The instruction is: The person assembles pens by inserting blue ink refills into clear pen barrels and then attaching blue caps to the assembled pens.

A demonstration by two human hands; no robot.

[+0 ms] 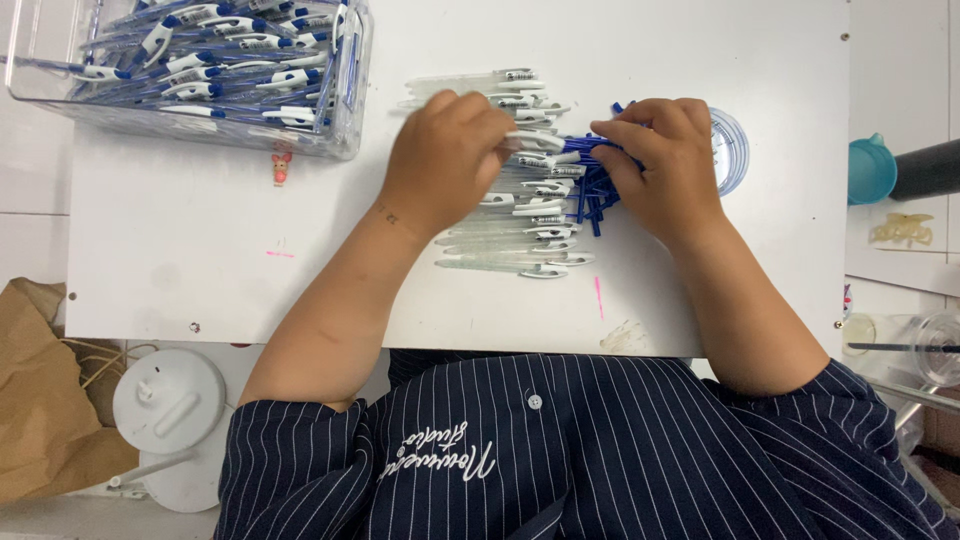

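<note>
A white table point(200, 230) fills most of the view. At its far left corner stands a clear plastic bin point(352, 90) full of blue-and-white pens. At the middle lies a row of clear pen barrels point(510, 235) with white clips, and just right of it a small heap of blue pen parts point(592, 195). The left hand point(445, 155) rests over the row, fingers curled narrow, pinching one pen barrel point(535, 140). The right hand point(665, 160) sits on the blue heap, fingertips pinched close at that barrel's blue end.

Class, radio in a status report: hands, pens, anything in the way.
Left hand and right hand both gripping one pen over the pen pile. Blue parts underneath. Nothing blocking.
</note>
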